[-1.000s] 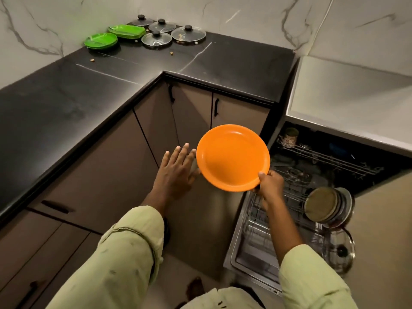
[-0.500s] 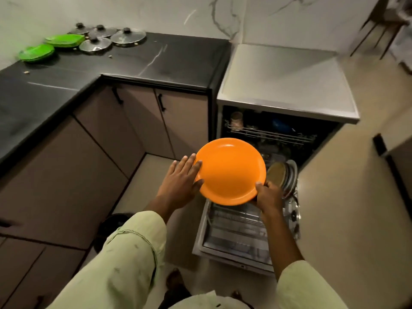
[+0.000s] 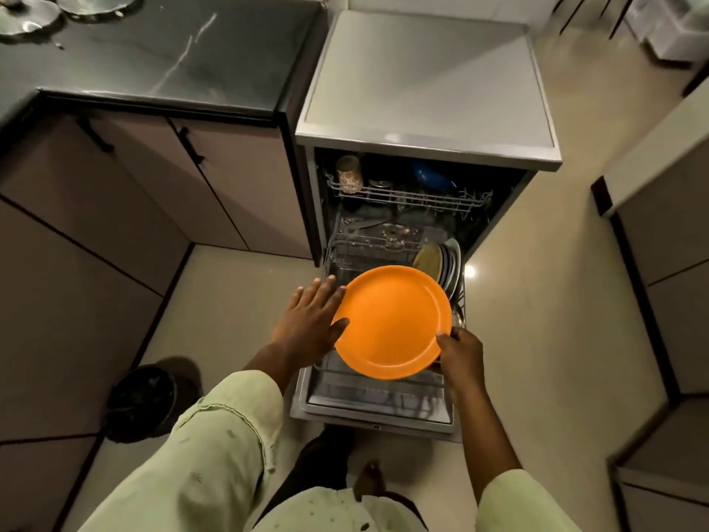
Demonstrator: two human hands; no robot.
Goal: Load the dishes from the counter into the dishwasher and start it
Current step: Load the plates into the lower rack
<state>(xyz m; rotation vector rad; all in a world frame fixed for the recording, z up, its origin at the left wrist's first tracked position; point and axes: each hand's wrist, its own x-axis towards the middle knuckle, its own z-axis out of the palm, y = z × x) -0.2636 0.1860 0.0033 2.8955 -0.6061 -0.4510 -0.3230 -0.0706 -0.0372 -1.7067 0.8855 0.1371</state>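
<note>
I hold an orange plate above the pulled-out lower rack of the open dishwasher. My right hand grips the plate's near right rim. My left hand lies with straight fingers against its left rim, thumb on the edge. Several plates stand upright at the rack's right side. The upper rack carries a patterned cup and a blue bowl.
The black counter on the left has glass lids at its far corner. Brown cabinets run below it. A dark bin sits on the floor to my left. More cabinets line the right.
My view swung right from the counter corner to face the dishwasher. Both hands carried the orange plate down over the lower rack. The green plates left the view.
</note>
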